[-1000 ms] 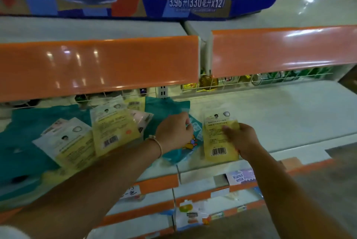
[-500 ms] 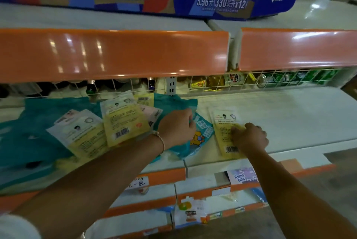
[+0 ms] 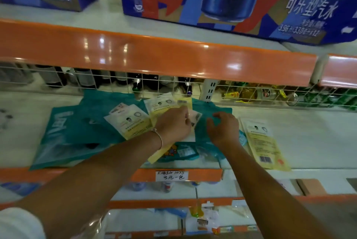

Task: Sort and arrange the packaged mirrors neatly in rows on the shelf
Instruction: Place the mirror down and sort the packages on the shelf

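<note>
Several packaged mirrors (image 3: 135,123) fan loosely under the left hand (image 3: 174,126), whose fingers pinch them; the right hand (image 3: 222,128) hovers beside it, fingers apart. One placed packet (image 3: 264,142) lies right. Loosely stacked packets could slide off the shelf (image 3: 318,132).

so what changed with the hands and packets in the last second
The right hand let go of the yellow packet, which now lies flat on the white shelf, and moved left over the teal bags, fingers loosely spread. The left hand still holds the fanned packets over the bags.
</note>
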